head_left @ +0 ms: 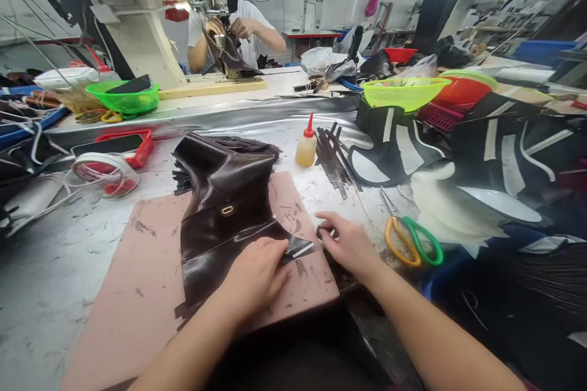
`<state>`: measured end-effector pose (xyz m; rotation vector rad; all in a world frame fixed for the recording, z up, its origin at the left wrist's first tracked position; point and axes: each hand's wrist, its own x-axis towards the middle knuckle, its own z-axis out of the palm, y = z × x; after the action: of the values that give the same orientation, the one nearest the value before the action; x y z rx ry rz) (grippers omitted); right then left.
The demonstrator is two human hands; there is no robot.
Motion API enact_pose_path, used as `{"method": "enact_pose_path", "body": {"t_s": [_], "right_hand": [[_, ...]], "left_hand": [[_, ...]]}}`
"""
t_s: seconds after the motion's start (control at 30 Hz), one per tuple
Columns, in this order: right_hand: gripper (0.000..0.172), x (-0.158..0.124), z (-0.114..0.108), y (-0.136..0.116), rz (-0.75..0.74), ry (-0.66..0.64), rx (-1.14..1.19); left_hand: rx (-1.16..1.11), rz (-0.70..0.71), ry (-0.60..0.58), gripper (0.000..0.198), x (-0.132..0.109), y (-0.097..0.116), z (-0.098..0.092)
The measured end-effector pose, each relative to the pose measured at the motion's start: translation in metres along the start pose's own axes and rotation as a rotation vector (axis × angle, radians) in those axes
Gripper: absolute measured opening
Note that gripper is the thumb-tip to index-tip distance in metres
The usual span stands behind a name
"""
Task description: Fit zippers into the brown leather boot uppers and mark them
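Hands counted: two, both in the lower centre of the frame. Left hand (257,275) lies palm down, fingers stretched almost flat and close together, pressing on the lower right edge of one dark brown leather boot piece (220,208). Its fingertips touch one narrow dark strip (300,250) with a white end, which juts from that edge. The hand grips nothing; it is spread and bearing down.

Right hand (349,245) sits just right of the strip, fingers bent inward, tips against a small dark scrap at the mat's right edge. Whether the scrap is pinched cannot be told.

The leather piece lies on one pink mat (137,269) at the centre of the frame and carries one small brass buckle (227,210). The mat rests on a grey, scuffed table (46,281).

Right of the right hand: one pair of scissors (413,241), one yellow and one green handle. Above centre: one glue bottle (306,145) with a red tip, beside one loose bundle of dark strips (332,156). Left of centre: one red tray (137,149). Upper left: one green bowl (123,99). Upper right: one yellow-green basket (403,93). Top centre: one co-worker (247,24), both hands on dark material.
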<state>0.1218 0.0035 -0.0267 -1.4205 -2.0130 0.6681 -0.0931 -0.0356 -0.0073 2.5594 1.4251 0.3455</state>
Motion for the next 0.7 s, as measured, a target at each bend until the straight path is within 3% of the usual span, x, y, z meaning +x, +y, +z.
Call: {"method": "enact_pose_path", "body": {"t_s": [0.07, 0.13, 0.3, 0.4, 0.5, 0.57, 0.63, 0.7], "right_hand": [[0.022, -0.005, -0.007, 0.010, 0.075, -0.064, 0.071], [0.015, -0.013, -0.014, 0.022, 0.038, -0.102, -0.006], [0.024, -0.023, -0.015, 0.032, -0.101, 0.029, -0.231], [0.028, -0.020, -0.019, 0.026, 0.023, 0.060, -0.071], [0.024, -0.017, -0.027, 0.024, 0.205, -0.025, 0.212], [0.023, -0.018, -0.029, 0.028, 0.249, -0.068, 0.276], [0.019, -0.021, -0.027, 0.034, 0.210, -0.027, 0.172], [0.015, -0.024, -0.021, 0.038, 0.122, 0.111, -0.036]], "left_hand": [[-0.016, 0.014, 0.039, 0.025, 0.000, -0.001, 0.004], [-0.010, 0.039, 0.069, 0.021, 0.000, -0.001, 0.006], [0.039, 0.077, 0.093, 0.016, 0.003, 0.002, 0.005], [0.088, 0.078, 0.035, 0.015, 0.007, 0.006, 0.001], [0.156, 0.058, -0.044, 0.015, 0.010, 0.012, -0.003], [0.189, 0.047, -0.061, 0.015, 0.011, 0.014, -0.003], [0.191, 0.044, -0.037, 0.014, 0.011, 0.014, -0.002], [0.168, 0.057, 0.020, 0.014, 0.009, 0.012, 0.002]]}}
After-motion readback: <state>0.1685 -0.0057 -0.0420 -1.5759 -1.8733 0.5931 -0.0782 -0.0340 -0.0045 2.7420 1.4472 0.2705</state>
